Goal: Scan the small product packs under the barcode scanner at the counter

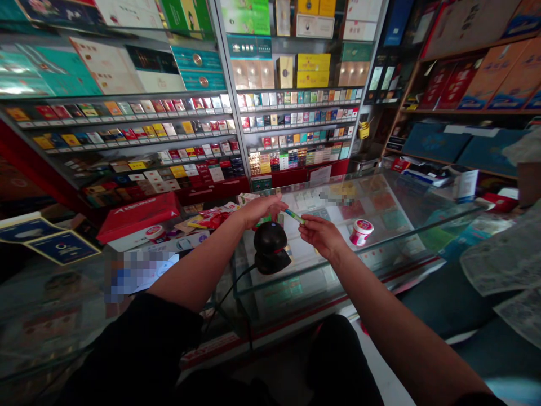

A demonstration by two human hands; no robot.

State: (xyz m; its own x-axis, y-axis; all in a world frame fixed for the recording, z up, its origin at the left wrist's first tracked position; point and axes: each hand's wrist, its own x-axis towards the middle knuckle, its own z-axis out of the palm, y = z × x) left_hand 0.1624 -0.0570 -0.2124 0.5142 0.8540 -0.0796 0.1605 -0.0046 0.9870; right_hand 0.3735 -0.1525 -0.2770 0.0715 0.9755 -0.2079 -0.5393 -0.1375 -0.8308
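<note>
Green stick (295, 216) just past the black scanner (270, 241), one end pinched between fingers of right hand (321, 233), left hand (259, 211) at blue end, its hold unclear, lidded tub (360, 232) right of scanner.

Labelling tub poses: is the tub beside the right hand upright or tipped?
Upright: the tub stands on the glass counter beside the right hand, its printed top facing up. Can't tell if it's full.

The glass-topped bench (406, 204) in front of me carries a black corded device (270, 243) and, farther right, a pink-and-white tub (361, 232).
</note>
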